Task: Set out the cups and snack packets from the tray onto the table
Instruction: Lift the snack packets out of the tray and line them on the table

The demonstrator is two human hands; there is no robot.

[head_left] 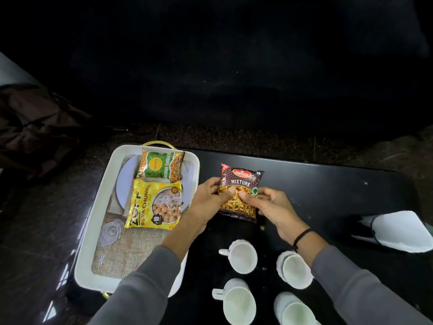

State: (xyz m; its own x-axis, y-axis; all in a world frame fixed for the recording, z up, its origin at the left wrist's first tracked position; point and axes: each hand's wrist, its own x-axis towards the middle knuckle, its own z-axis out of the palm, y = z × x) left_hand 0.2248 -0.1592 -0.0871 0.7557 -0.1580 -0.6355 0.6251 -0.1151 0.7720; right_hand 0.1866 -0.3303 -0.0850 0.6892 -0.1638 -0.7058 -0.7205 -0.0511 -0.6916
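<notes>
A dark purple "Mixture" snack packet (241, 181) is over the black table (328, 188), right of the tray. My left hand (210, 200) grips its left edge and my right hand (269, 207) grips its lower right side. The white tray (103, 202) with a gold handle holds a yellow soya chunks packet (150, 205) and a green packet (159, 166) behind it. Several white cups stand on the table near me: one (241, 256) with its handle to the left, one (295, 270) right of it, and two (236, 303) (297, 313) at the bottom edge.
The tray is lined with burlap (124, 252), with a round pale plate (127, 181) and a clear glass lid (111, 232) in it. A white and black object (398, 231) lies at the table's right. Dark cloth (35, 127) is heaped at far left. Speckled floor lies beyond.
</notes>
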